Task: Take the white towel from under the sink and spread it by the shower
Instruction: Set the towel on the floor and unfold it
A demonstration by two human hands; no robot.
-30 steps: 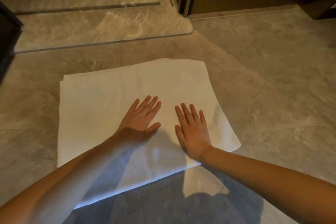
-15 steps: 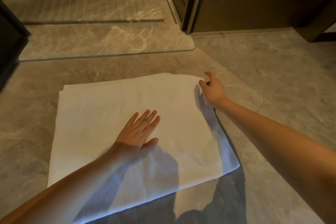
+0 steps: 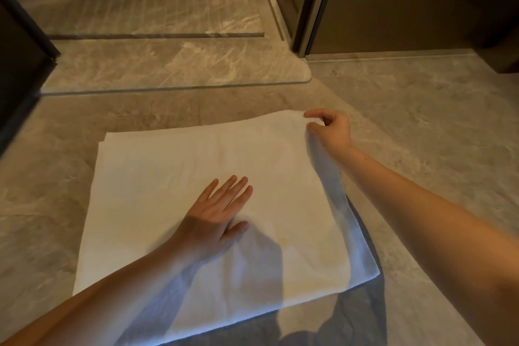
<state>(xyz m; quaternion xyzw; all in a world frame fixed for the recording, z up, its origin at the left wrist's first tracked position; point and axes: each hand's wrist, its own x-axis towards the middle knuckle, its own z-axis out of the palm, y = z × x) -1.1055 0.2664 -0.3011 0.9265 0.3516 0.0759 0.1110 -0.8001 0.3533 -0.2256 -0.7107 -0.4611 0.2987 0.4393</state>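
Observation:
The white towel lies folded in layers on the marble floor, in front of the shower threshold. My left hand rests flat on the towel's middle, fingers spread, palm down. My right hand pinches the towel's far right corner between thumb and fingers and lifts it slightly off the floor. A lower layer of the towel shows along the right edge.
The shower floor with its drain slot lies beyond the threshold. A metal door frame and a dark wooden panel stand at the back right. A dark cabinet edge is at the left. Bare marble floor extends right.
My right hand left the towel's middle, reached to the far right corner and closed on it, raising it a little. My left hand stayed flat on the towel.

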